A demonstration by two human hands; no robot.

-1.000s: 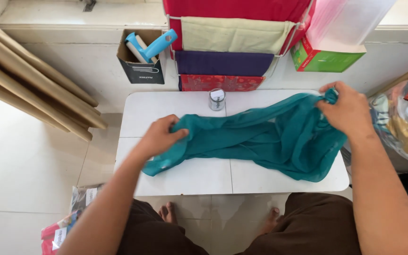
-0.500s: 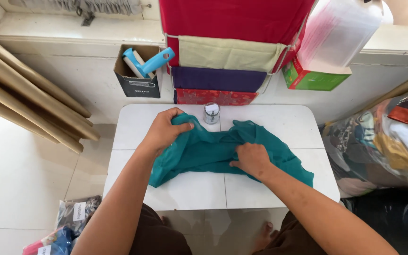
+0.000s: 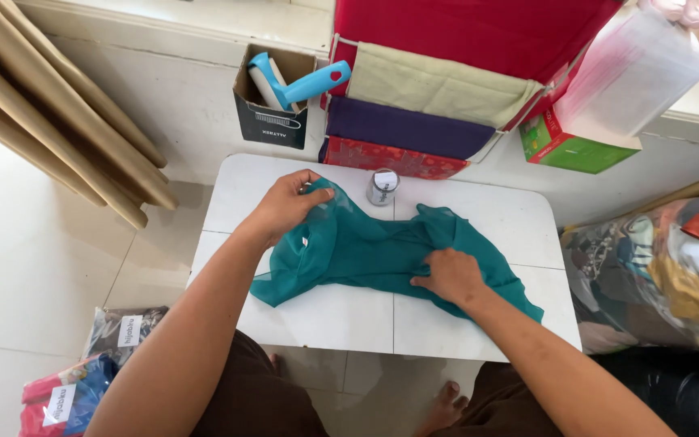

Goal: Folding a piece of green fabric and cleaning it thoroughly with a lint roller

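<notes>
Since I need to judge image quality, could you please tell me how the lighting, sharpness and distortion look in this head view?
Head view: bright, even daylight; the sheer teal fabric and small white folding table look sharp, with soft shadows under the left hand and right hand; wide-angle bending shows at the edges; slight overexposure top right.

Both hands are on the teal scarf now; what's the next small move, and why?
Probably draw the left hand leftward to pull the teal scarf flat. It pinches a raised corner while the right hand pins the bunched middle on the white table.
</notes>
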